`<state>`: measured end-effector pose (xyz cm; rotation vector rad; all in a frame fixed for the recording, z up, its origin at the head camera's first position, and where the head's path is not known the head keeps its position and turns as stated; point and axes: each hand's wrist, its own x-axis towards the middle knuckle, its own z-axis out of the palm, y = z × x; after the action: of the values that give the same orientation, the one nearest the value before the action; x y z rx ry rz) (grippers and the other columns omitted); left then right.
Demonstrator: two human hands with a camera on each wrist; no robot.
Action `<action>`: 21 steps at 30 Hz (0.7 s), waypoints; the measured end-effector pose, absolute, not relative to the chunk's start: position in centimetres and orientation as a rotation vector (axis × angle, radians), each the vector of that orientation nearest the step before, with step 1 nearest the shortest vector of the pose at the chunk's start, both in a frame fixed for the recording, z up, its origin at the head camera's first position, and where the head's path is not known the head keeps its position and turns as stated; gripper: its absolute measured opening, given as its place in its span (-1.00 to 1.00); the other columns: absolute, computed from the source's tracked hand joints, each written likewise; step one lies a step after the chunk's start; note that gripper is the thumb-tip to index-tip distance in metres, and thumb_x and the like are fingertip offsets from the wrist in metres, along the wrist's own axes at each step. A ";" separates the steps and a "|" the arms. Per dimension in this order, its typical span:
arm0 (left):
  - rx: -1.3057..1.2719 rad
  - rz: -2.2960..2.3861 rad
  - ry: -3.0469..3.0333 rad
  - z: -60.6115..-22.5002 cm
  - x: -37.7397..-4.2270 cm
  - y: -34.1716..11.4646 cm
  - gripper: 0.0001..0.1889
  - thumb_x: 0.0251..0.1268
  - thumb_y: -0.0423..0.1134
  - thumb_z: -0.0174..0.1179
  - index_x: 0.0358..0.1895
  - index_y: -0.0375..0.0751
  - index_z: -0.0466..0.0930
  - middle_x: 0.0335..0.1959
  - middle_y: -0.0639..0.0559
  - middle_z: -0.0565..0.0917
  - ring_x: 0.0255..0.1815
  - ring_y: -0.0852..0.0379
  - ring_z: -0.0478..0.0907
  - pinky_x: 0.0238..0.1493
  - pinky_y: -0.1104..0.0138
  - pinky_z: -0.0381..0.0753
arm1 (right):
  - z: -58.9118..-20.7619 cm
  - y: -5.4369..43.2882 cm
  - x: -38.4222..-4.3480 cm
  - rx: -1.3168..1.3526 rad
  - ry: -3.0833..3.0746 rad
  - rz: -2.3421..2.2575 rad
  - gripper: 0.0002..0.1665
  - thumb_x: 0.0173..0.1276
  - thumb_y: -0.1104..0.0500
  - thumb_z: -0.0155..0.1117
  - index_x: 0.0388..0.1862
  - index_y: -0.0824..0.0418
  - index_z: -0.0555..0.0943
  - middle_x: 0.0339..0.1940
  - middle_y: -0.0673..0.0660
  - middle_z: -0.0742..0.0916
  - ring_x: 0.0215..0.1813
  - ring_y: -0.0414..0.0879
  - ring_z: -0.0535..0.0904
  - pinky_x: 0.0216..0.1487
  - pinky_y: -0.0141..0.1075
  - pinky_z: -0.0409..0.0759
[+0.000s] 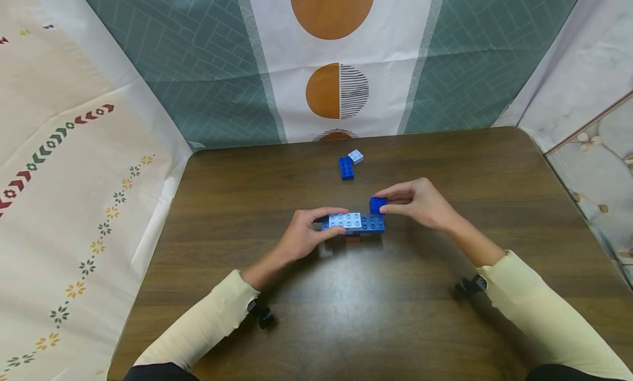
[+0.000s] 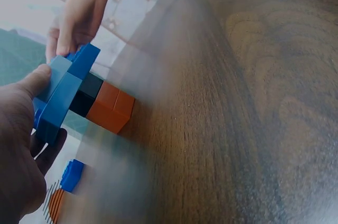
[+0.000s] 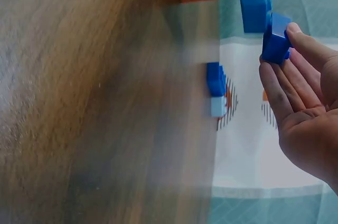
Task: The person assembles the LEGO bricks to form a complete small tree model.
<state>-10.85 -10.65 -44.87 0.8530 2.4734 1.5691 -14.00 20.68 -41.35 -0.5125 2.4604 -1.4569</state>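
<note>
A small tower of toy building bricks stands on the table. Orange bricks [image 2: 110, 109] form its base, with a dark brick [image 2: 87, 94] above them. Across the top lies a wide blue layer [image 1: 373, 224], and a light blue brick [image 1: 345, 221] sits on its left part. My left hand [image 1: 307, 231] grips this top from the left, thumb on the near side and fingers on the far side. Between thumb and fingertips my right hand [image 1: 420, 203] pinches a small blue brick [image 3: 277, 39], just over the right end of the blue layer. Whether they touch is unclear.
Farther back on the brown table [image 1: 237, 194] lie a loose dark blue brick [image 1: 346, 168] and a smaller light blue brick [image 1: 355, 156], close together. Patterned cloth [image 1: 341, 51] hangs behind the table's far edge.
</note>
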 end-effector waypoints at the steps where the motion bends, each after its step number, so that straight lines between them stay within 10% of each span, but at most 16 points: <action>1: 0.851 1.568 2.473 -44.9 -10.9 -10.7 -0.61 0.43 -0.11 0.44 0.27 0.00 0.76 0.19 0.10 0.76 0.04 0.13 0.69 0.07 0.10 0.71 | -41.2 20.6 -13.8 -0.525 2.451 -1.462 -0.61 0.37 0.14 0.59 0.14 0.20 0.81 0.07 0.18 0.84 0.09 0.06 0.80 0.10 -0.18 0.74; 21: 0.883 1.554 2.479 -44.8 -10.8 -10.7 -0.61 0.44 -0.12 0.44 0.28 -0.06 0.74 0.20 0.07 0.76 0.06 0.12 0.70 0.09 0.16 0.72 | -40.9 18.7 -11.7 -0.646 2.412 -1.445 -0.61 0.31 0.24 0.62 0.12 0.23 0.81 0.08 0.19 0.83 0.17 0.14 0.76 0.24 0.20 0.63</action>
<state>-10.81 -10.69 -44.82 0.8825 2.4785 1.5535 -11.68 18.71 -40.87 -0.6455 2.4124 -1.4452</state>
